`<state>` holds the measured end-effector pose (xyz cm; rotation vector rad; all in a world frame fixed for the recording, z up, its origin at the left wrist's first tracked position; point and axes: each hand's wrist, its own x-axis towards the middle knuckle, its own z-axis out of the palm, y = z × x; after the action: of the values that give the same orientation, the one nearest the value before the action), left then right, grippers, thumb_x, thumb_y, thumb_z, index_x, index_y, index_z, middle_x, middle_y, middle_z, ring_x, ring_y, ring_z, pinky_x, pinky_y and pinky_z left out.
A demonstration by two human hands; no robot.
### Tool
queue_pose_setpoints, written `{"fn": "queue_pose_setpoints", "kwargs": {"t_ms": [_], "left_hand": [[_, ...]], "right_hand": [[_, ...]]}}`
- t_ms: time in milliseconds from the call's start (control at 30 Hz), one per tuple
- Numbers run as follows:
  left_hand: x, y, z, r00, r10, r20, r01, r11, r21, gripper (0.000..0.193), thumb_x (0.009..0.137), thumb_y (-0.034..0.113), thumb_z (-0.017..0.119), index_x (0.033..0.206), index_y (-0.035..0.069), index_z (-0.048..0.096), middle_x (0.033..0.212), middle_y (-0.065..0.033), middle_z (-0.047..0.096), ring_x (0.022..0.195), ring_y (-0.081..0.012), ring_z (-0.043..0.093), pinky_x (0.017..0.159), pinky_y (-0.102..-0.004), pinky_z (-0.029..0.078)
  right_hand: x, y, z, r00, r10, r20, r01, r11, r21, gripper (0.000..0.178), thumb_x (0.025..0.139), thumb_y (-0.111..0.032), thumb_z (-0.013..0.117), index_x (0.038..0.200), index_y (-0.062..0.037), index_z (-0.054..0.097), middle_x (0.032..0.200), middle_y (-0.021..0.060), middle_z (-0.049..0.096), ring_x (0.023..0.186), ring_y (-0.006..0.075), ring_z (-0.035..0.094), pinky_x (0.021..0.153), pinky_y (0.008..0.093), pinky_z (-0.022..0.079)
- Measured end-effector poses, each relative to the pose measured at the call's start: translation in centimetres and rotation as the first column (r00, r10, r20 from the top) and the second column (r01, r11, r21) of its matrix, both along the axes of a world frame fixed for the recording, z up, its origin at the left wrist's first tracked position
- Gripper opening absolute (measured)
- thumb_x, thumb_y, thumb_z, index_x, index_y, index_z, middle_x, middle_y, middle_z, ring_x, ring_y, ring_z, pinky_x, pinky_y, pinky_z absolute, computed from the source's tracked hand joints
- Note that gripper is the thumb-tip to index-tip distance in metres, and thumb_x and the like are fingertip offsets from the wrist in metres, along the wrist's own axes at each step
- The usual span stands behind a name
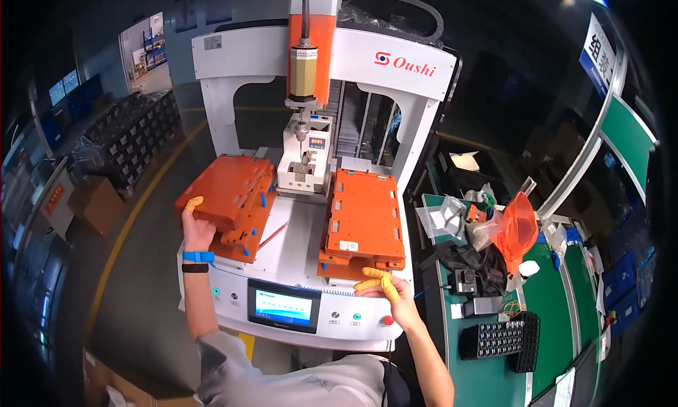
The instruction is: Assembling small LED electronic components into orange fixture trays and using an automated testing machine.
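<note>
On the left, my left hand [198, 227] grips the near left edge of an orange fixture cover [224, 184], with a yellow finger cot showing. This cover sits tilted above an orange base plate [244, 243] with blue pins. My right hand [397, 301] is at the front of the right orange fixture [364, 213], its yellow-cotted fingers apart and nothing visible in them. That right fixture is topped by a slotted orange plate lying flat. Whatever lies under both covers is hidden.
Between the fixtures a screwdriving head [302, 75] hangs over a white screw feeder [305, 160]. A red pen-like stick [274, 236] lies on the white machine bed. A touchscreen [282, 304] and buttons line the front. Right, a green bench [547, 287] carries bags and black trays [494, 338].
</note>
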<state>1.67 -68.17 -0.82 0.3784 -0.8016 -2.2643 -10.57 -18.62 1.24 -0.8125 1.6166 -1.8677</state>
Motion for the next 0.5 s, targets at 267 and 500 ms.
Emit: {"fn": "queue_pose_setpoints", "kwargs": {"t_ms": [267, 500], "left_hand": [[0.6, 1.0, 2.0, 0.935, -0.069, 0.348, 0.109, 0.989, -0.097, 0.074, 0.091, 0.07, 0.057, 0.142, 0.017, 0.052, 0.137, -0.0078, 0.058, 0.115, -0.0246, 0.06, 0.099, -0.04, 0.05], [-0.4, 5.4, 2.1, 0.895, 0.35, 0.276, -0.309, 0.933, -0.183, 0.052, 0.101, 0.033, 0.058, 0.147, 0.012, 0.047, 0.137, -0.0168, 0.048, 0.116, -0.0281, 0.059, 0.099, -0.0482, 0.053]], "right_hand": [[0.3, 3.7, 0.8, 1.0, -0.011, -0.017, 0.01, 0.998, -0.067, 0.054, 0.109, -0.04, 0.045, 0.135, 0.0064, 0.057, 0.109, 0.0185, 0.073, 0.101, 0.0259, 0.072, 0.096, 0.0368, 0.056], [-0.7, 6.4, 2.1, 0.97, -0.243, 0.021, 0.235, 0.907, -0.349, 0.054, 0.106, -0.042, 0.051, 0.124, 0.0078, 0.063, 0.101, 0.0183, 0.074, 0.087, 0.0234, 0.074, 0.083, 0.0334, 0.059]]}}
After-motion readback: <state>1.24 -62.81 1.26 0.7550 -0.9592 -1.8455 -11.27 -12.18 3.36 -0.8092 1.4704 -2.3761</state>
